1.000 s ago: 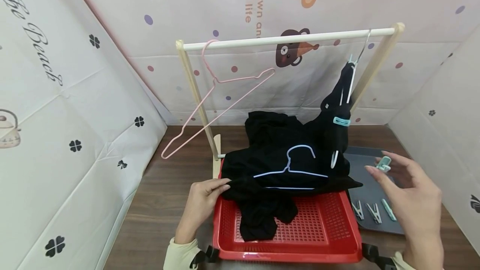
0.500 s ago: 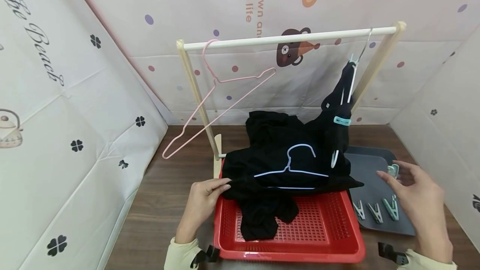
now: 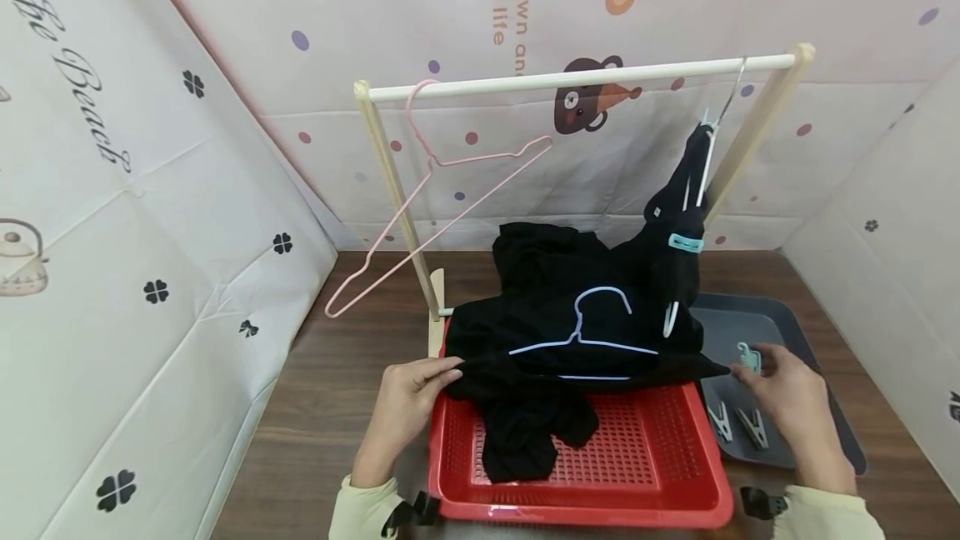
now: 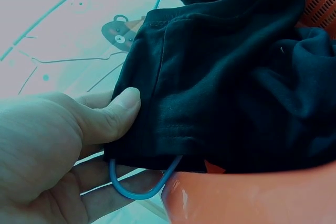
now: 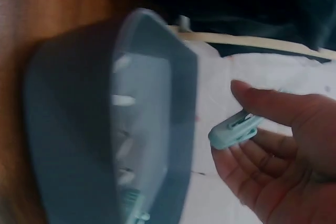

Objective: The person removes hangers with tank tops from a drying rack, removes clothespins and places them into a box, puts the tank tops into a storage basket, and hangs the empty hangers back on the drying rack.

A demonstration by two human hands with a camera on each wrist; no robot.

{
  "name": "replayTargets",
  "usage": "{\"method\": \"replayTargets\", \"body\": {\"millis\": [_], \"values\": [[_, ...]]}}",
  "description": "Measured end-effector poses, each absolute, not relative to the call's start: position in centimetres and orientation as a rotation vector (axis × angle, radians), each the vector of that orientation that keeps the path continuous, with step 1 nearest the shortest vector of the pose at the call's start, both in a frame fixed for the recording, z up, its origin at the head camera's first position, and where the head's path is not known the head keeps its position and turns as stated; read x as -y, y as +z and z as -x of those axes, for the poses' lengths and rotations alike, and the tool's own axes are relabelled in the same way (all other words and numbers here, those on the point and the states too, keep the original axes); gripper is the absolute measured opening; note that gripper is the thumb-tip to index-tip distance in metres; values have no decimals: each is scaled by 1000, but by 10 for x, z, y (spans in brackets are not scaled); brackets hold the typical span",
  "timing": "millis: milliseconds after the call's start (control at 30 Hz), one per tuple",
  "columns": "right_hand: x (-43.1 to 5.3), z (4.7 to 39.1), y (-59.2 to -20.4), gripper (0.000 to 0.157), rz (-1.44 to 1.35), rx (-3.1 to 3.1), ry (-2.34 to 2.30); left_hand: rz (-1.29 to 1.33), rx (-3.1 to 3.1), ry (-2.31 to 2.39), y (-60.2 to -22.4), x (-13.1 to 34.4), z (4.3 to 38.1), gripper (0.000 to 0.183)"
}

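My left hand (image 3: 405,407) pinches the left edge of a black garment (image 3: 480,323), thumb on top. A blue wire hanger (image 3: 576,338) lies in the garment, its hook and shoulders showing; in the left wrist view one rounded hanger end (image 4: 139,196) pokes out past the hem by my fingers. My right hand (image 3: 791,394) holds a mint-green clothespin (image 5: 233,129) between thumb and fingers, over the tray and close to the garment's pointed right corner. The hanger's right end is hidden by cloth.
A red basket (image 3: 585,513) sits under the garment. On the grey tray (image 3: 731,323) lie pale clothespins (image 3: 752,427). Above runs a white rail (image 3: 555,82) with a pink hanger (image 3: 431,160) at left and black cloth at right, carrying a blue clip (image 3: 686,243).
My right hand has moved left and lower with the clothespin, toward the garment's right corner, and now covers the green clothespin on the tray. My left hand stays put.
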State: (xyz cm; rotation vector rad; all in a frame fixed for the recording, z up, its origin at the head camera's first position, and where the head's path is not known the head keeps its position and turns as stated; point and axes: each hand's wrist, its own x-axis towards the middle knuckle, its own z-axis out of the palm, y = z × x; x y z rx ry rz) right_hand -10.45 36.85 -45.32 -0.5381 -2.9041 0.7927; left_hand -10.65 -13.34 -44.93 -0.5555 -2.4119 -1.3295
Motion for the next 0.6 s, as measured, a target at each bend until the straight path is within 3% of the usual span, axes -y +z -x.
{"method": "replayTargets", "body": {"millis": [200, 600], "values": [[-369, 111, -470, 56, 579, 2975, 840, 561, 2411, -1331, -449, 133, 106, 23], [-368, 119, -487, 61, 523, 3052, 887, 554, 2419, -1325, -449, 134, 106, 24]]}}
